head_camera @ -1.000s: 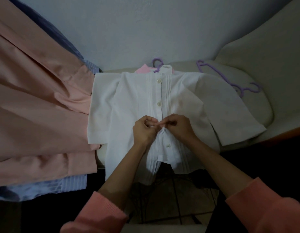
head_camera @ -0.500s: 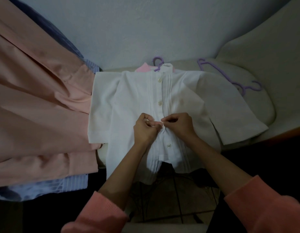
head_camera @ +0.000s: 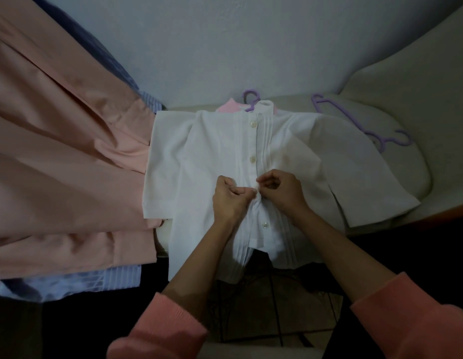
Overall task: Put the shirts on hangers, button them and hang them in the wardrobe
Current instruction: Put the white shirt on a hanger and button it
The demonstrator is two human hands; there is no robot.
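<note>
- Shirt: the white shirt (head_camera: 212, 161) lies flat on the pale cushion (head_camera: 396, 182), front up, a purple hanger hook (head_camera: 250, 98) at its collar.
- Left hand (head_camera: 231, 200) and right hand (head_camera: 283, 193) both pinch the placket at mid-chest, fingertips touching.
- A spare purple hanger (head_camera: 354, 120) lies on the cushion.
- Peach cloth (head_camera: 56, 164) lies left, over striped blue cloth (head_camera: 95, 281).

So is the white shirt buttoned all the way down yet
Not fully. The white shirt lies spread flat; both hands, left hand and right hand, pinch its placket mid-front, and below the lowest visible button the hem gapes apart.
</note>
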